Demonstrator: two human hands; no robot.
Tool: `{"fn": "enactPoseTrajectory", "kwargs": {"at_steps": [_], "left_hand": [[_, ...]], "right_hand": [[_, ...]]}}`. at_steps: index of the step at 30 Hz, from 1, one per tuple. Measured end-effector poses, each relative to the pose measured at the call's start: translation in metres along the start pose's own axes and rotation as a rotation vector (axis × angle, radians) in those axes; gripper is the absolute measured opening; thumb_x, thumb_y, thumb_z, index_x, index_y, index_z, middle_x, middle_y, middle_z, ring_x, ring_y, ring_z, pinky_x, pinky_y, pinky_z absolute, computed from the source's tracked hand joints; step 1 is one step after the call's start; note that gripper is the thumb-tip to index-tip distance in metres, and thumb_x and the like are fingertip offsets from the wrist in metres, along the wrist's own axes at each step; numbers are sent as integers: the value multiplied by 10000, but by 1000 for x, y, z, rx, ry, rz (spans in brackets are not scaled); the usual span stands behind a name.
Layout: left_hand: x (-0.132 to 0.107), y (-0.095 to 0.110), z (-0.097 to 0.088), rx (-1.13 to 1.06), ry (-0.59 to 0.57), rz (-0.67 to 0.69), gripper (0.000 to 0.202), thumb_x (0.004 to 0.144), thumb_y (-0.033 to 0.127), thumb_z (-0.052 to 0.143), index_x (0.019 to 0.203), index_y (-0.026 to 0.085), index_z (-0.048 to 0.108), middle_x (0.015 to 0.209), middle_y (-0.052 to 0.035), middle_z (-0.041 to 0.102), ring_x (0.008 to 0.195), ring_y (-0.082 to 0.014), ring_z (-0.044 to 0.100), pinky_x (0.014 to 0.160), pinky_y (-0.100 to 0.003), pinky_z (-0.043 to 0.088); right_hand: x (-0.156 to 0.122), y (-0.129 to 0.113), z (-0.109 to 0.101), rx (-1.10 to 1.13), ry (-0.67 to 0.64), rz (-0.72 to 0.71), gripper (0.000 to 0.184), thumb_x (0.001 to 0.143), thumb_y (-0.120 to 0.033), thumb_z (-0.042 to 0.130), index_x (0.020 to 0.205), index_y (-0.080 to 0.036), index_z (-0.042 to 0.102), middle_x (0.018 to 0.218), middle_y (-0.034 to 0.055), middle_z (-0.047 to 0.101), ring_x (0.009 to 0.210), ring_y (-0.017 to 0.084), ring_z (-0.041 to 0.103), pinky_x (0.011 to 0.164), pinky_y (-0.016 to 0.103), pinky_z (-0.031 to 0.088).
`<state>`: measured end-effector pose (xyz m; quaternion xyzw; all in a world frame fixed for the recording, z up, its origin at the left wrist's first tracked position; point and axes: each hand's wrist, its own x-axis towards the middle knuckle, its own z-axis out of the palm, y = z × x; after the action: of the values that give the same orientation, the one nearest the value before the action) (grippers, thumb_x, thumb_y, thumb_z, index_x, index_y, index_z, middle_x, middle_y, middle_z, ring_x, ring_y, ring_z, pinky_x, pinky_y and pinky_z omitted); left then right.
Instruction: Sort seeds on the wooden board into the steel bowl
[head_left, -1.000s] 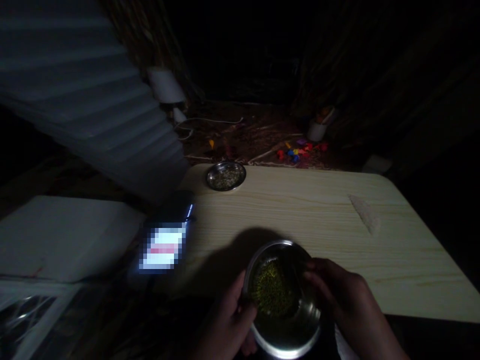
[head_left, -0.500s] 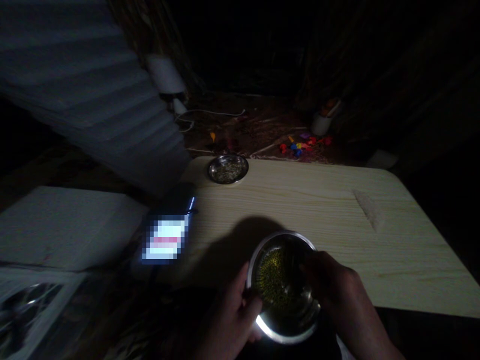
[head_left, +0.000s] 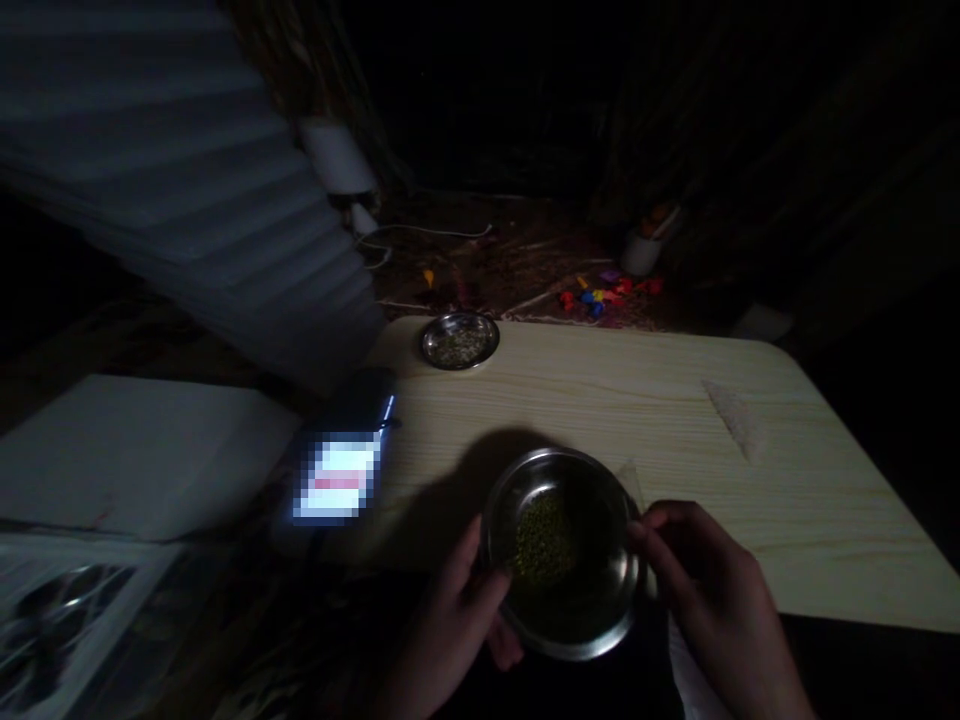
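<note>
A round metal bowl (head_left: 562, 640) is held tilted over the near edge of the table. Small green beans (head_left: 544, 540), like mung beans, lie gathered on the left of its inside; the right part is in shadow. My left hand (head_left: 469, 610) grips the bowl's left rim, thumb over the edge and fingers beneath. At the right rim, my right hand (head_left: 709, 575) is closed with its thumb and fingertips on the edge. A shallow metal dish (head_left: 460, 341) with pale bits in it rests at the table's far left corner.
The pale wooden table (head_left: 600, 385) carries a whitish wedge-shaped patch (head_left: 733, 420) at right. A lit screen (head_left: 337, 478) stands left of it, beside a white box (head_left: 142, 450). Behind are colourful small pieces (head_left: 600, 296), a white cup (head_left: 641, 253) and a cable (head_left: 435, 228).
My right hand has moved from inside the bowl out to its right rim. The bowl has shifted slightly up and left, with my left hand still on it.
</note>
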<state>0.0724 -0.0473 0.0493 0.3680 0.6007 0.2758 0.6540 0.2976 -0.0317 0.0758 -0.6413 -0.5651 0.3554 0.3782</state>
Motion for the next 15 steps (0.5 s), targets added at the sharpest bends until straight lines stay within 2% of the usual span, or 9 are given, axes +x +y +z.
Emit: {"fn": "enactPoseTrajectory", "kwargs": {"at_steps": [3, 6, 10, 12, 13, 15], "left_hand": [[5, 1, 2, -75, 20, -56, 980, 678, 550, 526, 1442, 76, 137, 510, -15, 652, 424, -164, 593, 453, -266, 481], [12, -3, 1, -132, 91, -39, 993, 679, 546, 535, 1452, 108, 90, 472, -10, 642, 397, -178, 583, 413, -265, 461], [23, -12, -7, -149, 66, 4, 1062, 646, 554, 581, 1459, 94, 76, 471, -12, 637, 390, -180, 581, 384, -255, 460], [31, -18, -14, -147, 84, 9, 1104, 663, 576, 543, 1470, 129, -62, 432, -2, 621, 382, -194, 579, 375, -251, 450], [35, -21, -17, -133, 75, 24, 1068, 704, 536, 526, 1473, 138, -99, 451, -3, 632, 394, -193, 589, 377, -247, 456], [43, -24, -22, -110, 53, 15, 865, 846, 401, 421, 1474, 161, -124, 471, -21, 649, 408, -182, 606, 392, -230, 472]], "right_hand": [[-5, -1, -9, 113, 120, 38, 258, 830, -463, 621, 830, -208, 579, 688, 23, 641, 569, 138, 591, 479, 204, 484], [-9, 5, -18, 210, 198, 83, 284, 818, -485, 630, 847, -211, 560, 681, 16, 629, 468, 104, 485, 389, 188, 406], [-3, 32, -34, 239, 236, 104, 316, 801, -501, 648, 882, -206, 571, 679, 14, 630, 451, 96, 470, 394, 187, 393], [4, 51, -39, 199, 234, 129, 358, 785, -529, 651, 909, -200, 589, 666, 22, 649, 459, 115, 515, 383, 189, 383], [8, 60, -40, 171, 208, 130, 386, 772, -537, 658, 938, -193, 601, 697, 43, 680, 534, 151, 594, 434, 203, 440], [14, 73, -40, 122, 155, 106, 433, 783, -566, 623, 995, -189, 618, 702, 62, 708, 555, 192, 641, 444, 228, 468]]}}
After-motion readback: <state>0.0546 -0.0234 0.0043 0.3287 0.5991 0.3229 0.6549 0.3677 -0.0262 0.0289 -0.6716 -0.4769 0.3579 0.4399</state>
